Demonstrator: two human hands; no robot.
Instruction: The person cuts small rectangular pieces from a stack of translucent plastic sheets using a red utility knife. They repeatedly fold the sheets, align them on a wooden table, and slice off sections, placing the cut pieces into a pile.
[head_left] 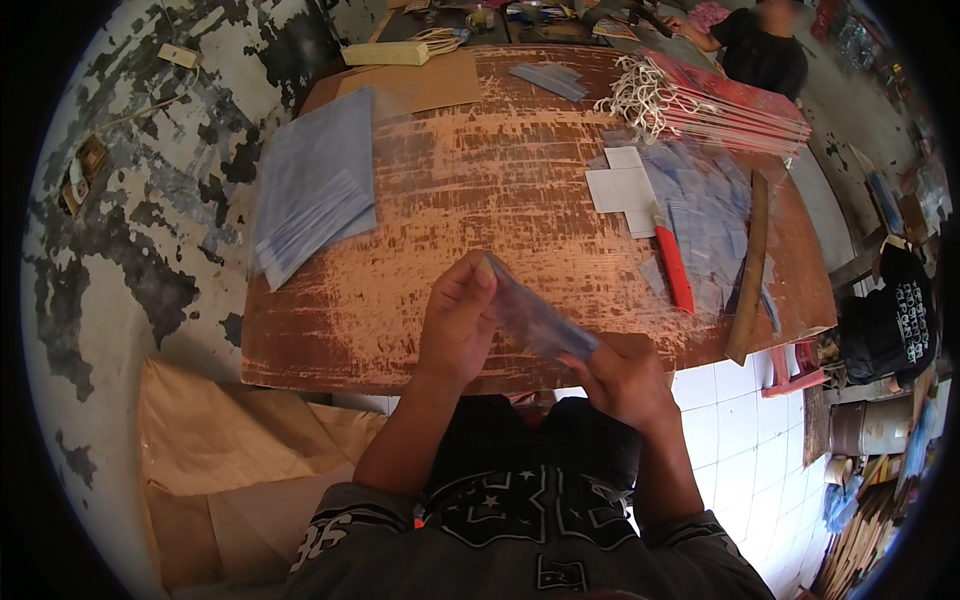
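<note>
My left hand (pixel 461 317) pinches one end of a bluish clear plastic strip (pixel 535 315) between thumb and fingers. The strip slants down to the right, where my right hand (pixel 628 378) grips its other end. Both hands are above the near edge of the worn brown table (pixel 430 230). At the left lies a stack of larger bluish plastic sheets (pixel 315 150), with several narrower strips (pixel 318 215) fanned over it. To the right of my hands rest a red-handled cutter knife (pixel 675 270), a white cross-shaped card (pixel 622 190) and a loose heap of small plastic pieces (pixel 700 205).
A flat wooden stick (pixel 748 270) lies along the table's right side. Red bags with white cords (pixel 725 100) are piled at the far right. Cardboard (pixel 430 85), a power strip (pixel 385 54) and more plastic strips (pixel 550 80) lie toward the back. Another person (pixel 765 50) is beyond.
</note>
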